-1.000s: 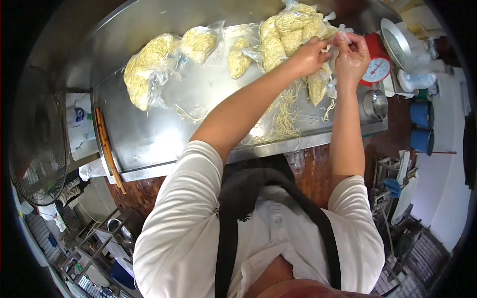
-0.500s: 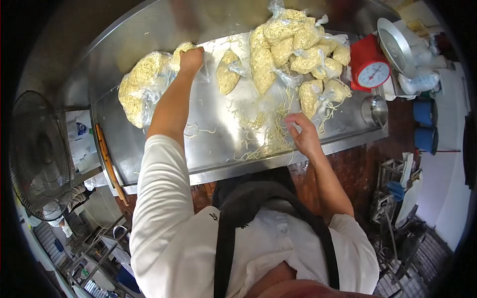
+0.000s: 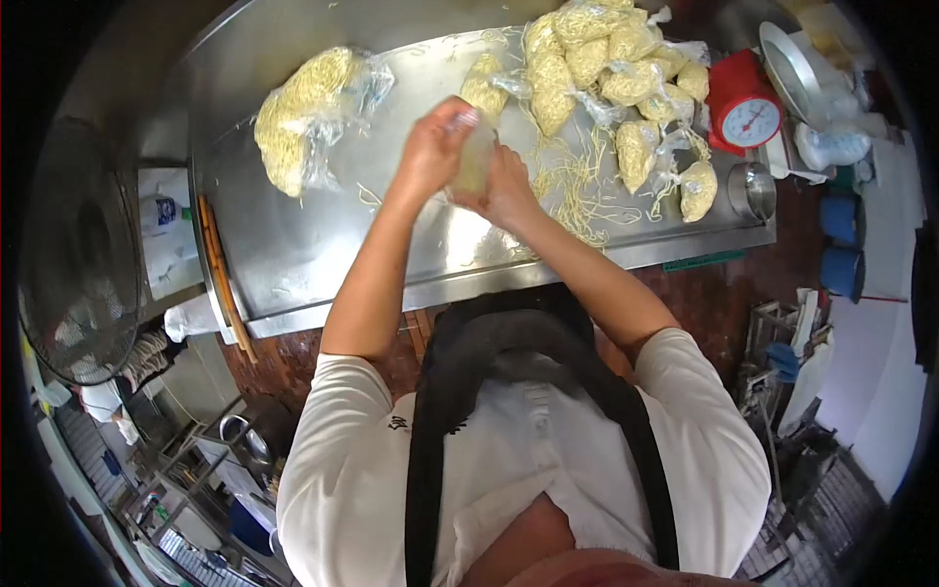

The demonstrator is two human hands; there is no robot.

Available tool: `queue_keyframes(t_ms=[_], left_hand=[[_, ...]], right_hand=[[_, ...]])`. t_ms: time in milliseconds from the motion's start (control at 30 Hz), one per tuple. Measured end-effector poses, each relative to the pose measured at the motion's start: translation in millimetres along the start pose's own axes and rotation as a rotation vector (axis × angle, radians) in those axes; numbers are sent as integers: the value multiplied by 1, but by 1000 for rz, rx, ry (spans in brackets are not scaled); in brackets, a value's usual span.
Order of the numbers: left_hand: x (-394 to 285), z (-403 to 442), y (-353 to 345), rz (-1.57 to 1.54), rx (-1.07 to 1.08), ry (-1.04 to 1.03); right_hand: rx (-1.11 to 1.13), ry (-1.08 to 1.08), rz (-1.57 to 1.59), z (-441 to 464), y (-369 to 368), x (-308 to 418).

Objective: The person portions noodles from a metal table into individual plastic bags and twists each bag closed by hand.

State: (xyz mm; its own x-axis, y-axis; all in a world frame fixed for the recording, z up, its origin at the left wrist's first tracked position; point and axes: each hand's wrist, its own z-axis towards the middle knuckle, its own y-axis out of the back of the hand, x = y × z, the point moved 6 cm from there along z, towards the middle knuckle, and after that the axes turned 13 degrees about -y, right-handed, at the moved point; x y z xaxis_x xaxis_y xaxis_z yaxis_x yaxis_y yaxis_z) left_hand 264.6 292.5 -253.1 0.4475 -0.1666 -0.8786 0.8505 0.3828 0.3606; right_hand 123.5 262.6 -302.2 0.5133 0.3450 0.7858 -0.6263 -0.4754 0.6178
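Between my two hands is a small clear plastic bag of noodles, blurred by motion. My left hand is closed on the upper part of its plastic. Fingers of my right hand wrap the bag's other side, partly hidden behind it. Just beyond lies another filled bag of noodles on the metal table. A large open-looking bag of noodles rests to the left. Loose noodles are strewn to the right of my right hand.
Several filled noodle bags are heaped at the back right. Beside them stand a red dial scale and a metal bowl. Wooden sticks lie along the table's left edge, near a fan.
My left hand has come from the large bag at the left to the middle, a small bag now in it. My right hand has moved left from the loose noodles onto that bag.
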Motion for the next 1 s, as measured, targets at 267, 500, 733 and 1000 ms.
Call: queue_keyframes(t_ms=[267,500,733,1000], left_hand=[[55,-137,-12,95,236,78],[60,-157,-33,85,-47,342],[55,-121,-32,-954,-603,696],[1,-147,5,-736,-651,274]], right_hand=[[488,-107,216,-38,-35,-1],[136,180,273,-63,-11,22],[133,198,-111,-65,-55,17],[234,-136,322,-38,-42,13]])
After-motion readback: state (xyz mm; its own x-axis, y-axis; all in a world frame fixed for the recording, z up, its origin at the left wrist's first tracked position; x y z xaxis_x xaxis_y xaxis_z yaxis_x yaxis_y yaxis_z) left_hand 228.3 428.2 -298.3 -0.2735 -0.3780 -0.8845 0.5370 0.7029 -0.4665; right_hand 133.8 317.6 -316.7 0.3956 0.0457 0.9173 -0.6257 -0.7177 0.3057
